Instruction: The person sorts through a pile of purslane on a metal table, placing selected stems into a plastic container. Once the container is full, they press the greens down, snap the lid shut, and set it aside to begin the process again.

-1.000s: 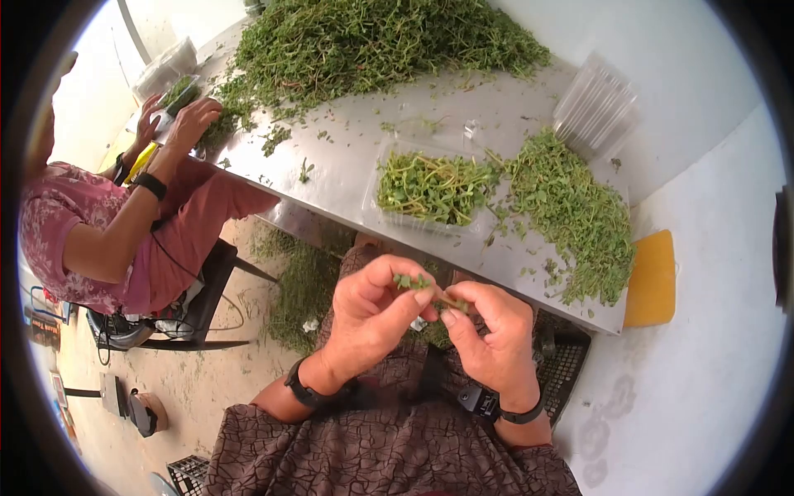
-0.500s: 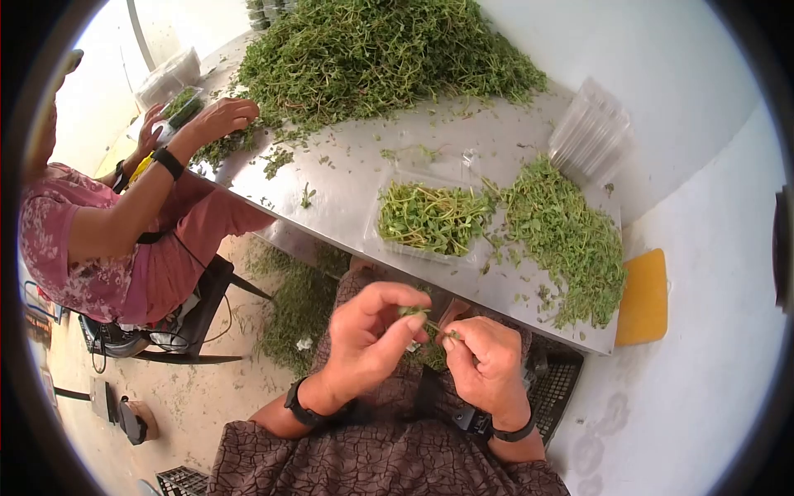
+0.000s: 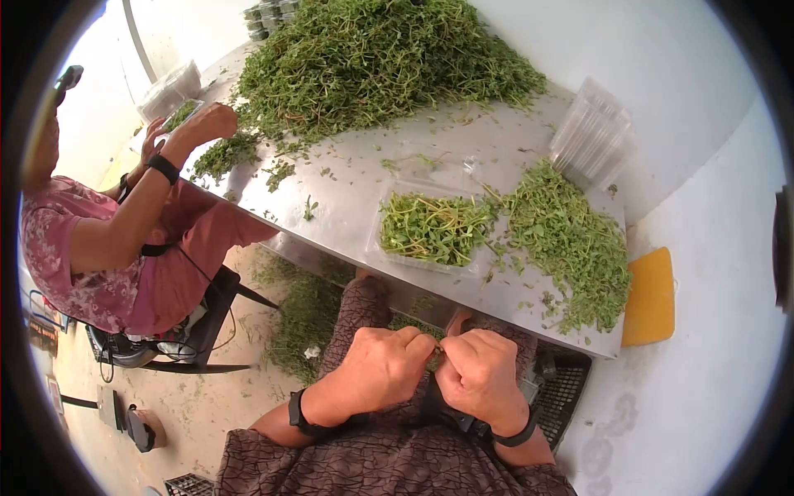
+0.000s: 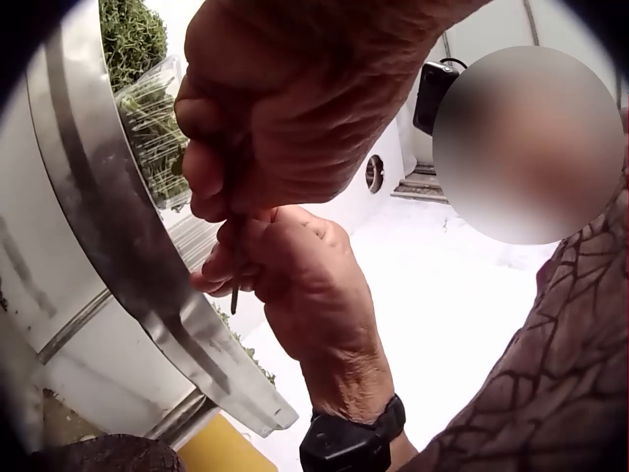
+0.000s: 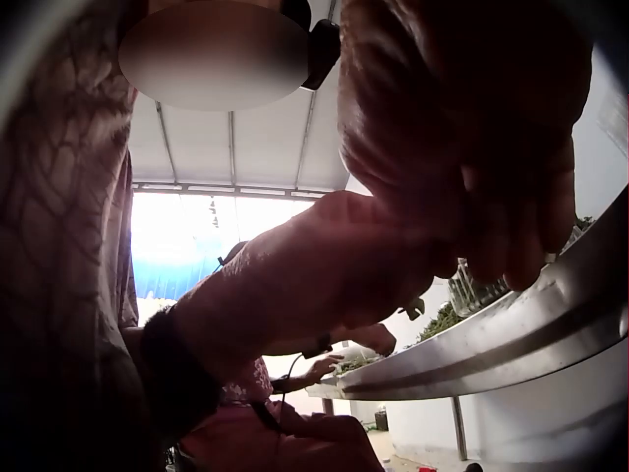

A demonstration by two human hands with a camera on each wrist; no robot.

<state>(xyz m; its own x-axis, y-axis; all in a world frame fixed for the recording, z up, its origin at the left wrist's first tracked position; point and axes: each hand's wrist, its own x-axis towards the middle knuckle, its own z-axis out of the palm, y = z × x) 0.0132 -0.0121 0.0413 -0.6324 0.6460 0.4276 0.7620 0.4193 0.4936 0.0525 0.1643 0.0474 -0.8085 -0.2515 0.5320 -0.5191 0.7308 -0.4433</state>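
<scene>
Both hands meet knuckle to knuckle over the lap, below the near edge of the desk (image 3: pixel 463 310). Left hand (image 3: pixel 382 368) is curled tight, fingertips pinching a thin herb sprig (image 4: pixel 235 285); right hand (image 3: pixel 475 372) is curled against it, pinching the same sprig from the other side. Just beyond the desk edge sits a clear tray (image 3: pixel 430 227) of picked sprigs, with a loose heap of leaves (image 3: pixel 571 240) to its right. Bare steel lies left of the tray. Far off spreads the big herb pile (image 3: pixel 372 58).
</scene>
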